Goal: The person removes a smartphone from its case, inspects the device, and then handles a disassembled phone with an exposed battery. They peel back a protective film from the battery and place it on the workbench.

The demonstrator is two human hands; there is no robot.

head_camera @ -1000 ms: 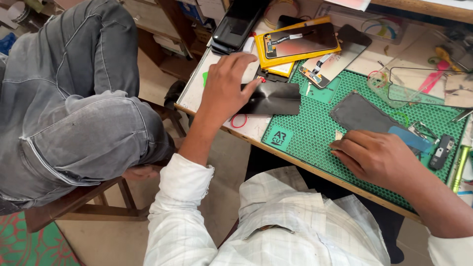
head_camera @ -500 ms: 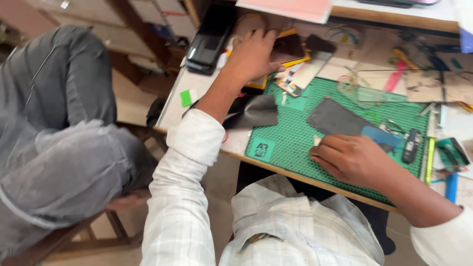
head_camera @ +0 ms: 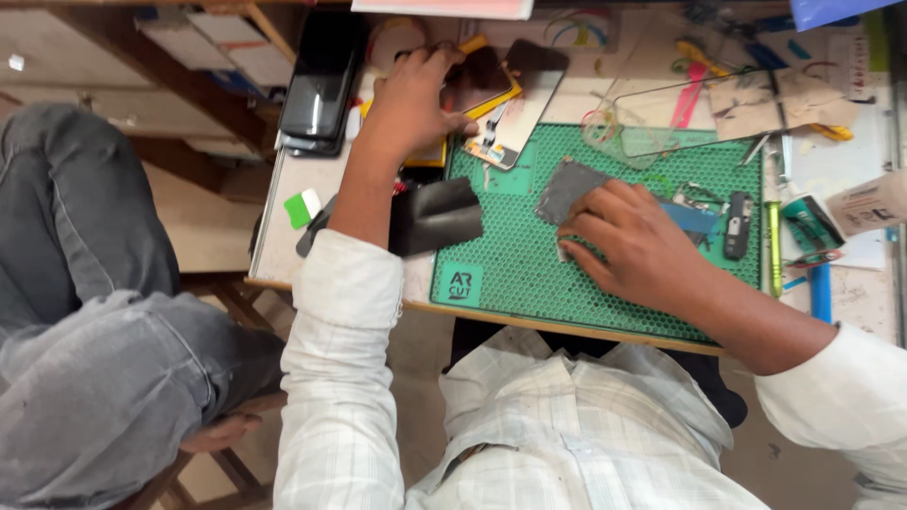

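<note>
My left hand (head_camera: 408,106) reaches to the far side of the table and closes over a phone in a yellow case (head_camera: 484,77), thumb along its near edge. My right hand (head_camera: 635,244) rests on the green cutting mat (head_camera: 529,274), its fingers holding down a dark grey flat panel (head_camera: 565,185). A black folded pouch (head_camera: 442,213) lies by my left forearm at the mat's left edge. A bare phone screen panel (head_camera: 518,111) lies just right of the yellow-cased phone.
Stacked dark phones (head_camera: 321,90) sit at the table's far left. A clear glass sheet (head_camera: 690,111), a small black part (head_camera: 737,223), a green tool (head_camera: 773,247) and a blue pen (head_camera: 820,293) lie to the right. Another person's grey-trousered legs (head_camera: 85,331) fill the left.
My left hand left the black pouch and moved farther away onto the yellow-cased phone. My right hand stayed on the grey panel. The view swung.
</note>
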